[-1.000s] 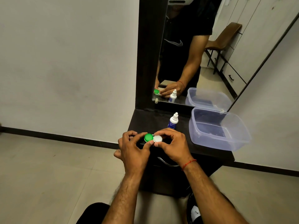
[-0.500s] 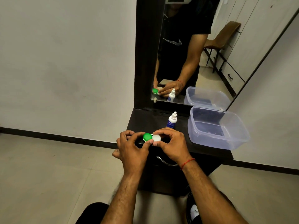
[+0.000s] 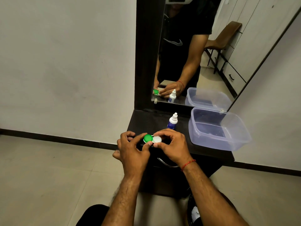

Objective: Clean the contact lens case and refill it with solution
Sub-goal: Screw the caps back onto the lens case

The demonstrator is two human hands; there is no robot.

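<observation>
The contact lens case (image 3: 152,138) has a green cap on its left well and a white cap on its right well. I hold it just above the front of the dark cabinet top (image 3: 146,121). My left hand (image 3: 132,149) pinches the green-capped side, and my right hand (image 3: 172,145) pinches the white-capped side with thumb and fingers around the cap. Both caps are on. A small white solution bottle (image 3: 172,122) with a blue label stands upright just behind my right hand.
A clear plastic tub (image 3: 218,129) sits on the right part of the cabinet top, overhanging the front edge a little. A mirror (image 3: 187,54) in a dark frame rises behind. A metal drawer handle (image 3: 166,163) is below my hands. Tiled floor lies to the left.
Both hands keep their grip on the case in nearly the same spot. My fingers have shifted slightly around the caps.
</observation>
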